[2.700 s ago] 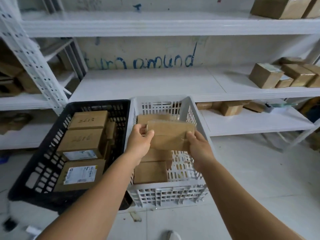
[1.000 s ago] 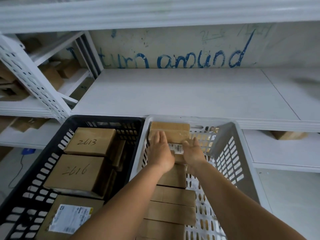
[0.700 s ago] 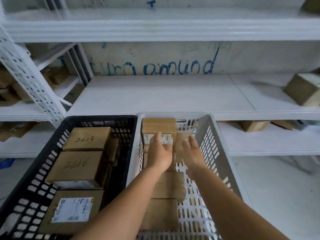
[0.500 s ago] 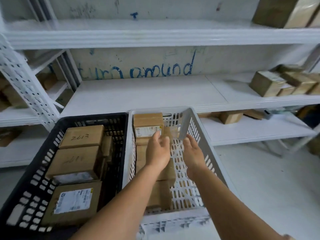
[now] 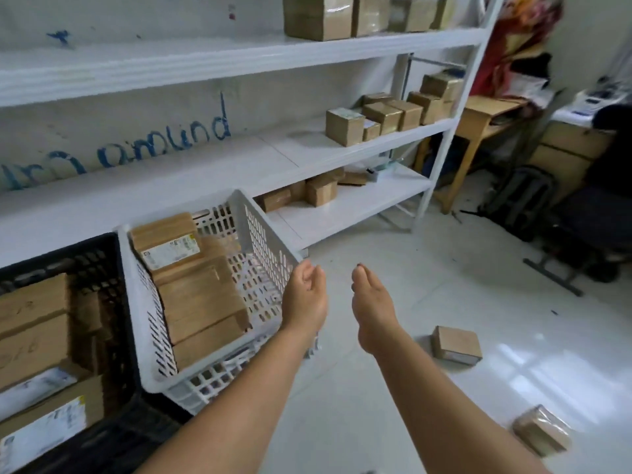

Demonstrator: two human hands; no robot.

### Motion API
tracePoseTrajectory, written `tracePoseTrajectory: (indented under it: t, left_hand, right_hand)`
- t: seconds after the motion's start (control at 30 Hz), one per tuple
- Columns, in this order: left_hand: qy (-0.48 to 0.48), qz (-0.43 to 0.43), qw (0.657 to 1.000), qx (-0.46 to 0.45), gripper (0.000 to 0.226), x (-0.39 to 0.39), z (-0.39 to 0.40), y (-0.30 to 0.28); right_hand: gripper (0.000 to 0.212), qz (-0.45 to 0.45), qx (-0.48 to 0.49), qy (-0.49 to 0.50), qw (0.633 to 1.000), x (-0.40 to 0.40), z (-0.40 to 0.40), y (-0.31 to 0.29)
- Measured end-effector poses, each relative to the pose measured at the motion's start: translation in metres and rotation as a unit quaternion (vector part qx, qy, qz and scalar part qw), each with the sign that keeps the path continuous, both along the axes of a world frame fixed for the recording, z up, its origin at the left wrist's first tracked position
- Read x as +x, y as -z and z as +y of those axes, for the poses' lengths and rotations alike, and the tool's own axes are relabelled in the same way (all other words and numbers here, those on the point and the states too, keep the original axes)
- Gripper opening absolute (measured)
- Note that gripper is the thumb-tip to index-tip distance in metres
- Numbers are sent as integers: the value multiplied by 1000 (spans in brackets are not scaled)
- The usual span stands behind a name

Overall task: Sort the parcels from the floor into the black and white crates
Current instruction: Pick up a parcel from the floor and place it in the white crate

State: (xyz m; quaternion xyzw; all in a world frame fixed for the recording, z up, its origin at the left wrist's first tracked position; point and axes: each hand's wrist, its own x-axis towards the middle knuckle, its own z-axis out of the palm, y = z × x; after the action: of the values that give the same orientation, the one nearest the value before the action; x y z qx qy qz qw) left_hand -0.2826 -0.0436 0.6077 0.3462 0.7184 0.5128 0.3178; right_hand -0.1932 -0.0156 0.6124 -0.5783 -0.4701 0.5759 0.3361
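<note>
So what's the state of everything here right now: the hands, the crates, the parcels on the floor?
Left hand: empty, fingers loosely curled, beside the white crate.
Right hand: empty, fingers relaxed, over the floor.
White crate: partly filled, a row of parcels along its left side.
Black crate: holds several parcels.
Near parcel: lying on the floor, unsorted.
Wrapped parcel: lying on the floor, unsorted.

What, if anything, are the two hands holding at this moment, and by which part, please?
Nothing is held. The left hand and right hand are both empty, fingers relaxed, in the air beside the white crate. Two parcels lie on the floor.
</note>
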Motion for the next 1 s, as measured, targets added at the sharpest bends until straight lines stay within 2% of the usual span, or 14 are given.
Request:
tracePoseTrajectory:
  t: [0.07, 0.2, 0.5, 0.77, 1.0]
  left_hand:
    - [30, -4, 1000, -2, 44, 30, 7, 4]
    - [85, -9, 996, -22, 45, 91, 22, 17]
    - [162, -30, 982, -97, 44, 229, 69, 50]
    - [176, -89, 971, -134, 39, 328, 126, 73]
    - [166, -91, 967, -168, 41, 362, 175, 99]
  right_hand:
    - [35, 12, -9, 37, 999, 30, -1, 1]
    - [41, 12, -37, 93, 995, 93, 5, 8]
    - [30, 33, -92, 202, 974, 237, 40, 32]
    - [35, -12, -94, 205, 974, 349, 93, 52]
    - [42, 4, -149, 225, 963, 395, 144, 81]
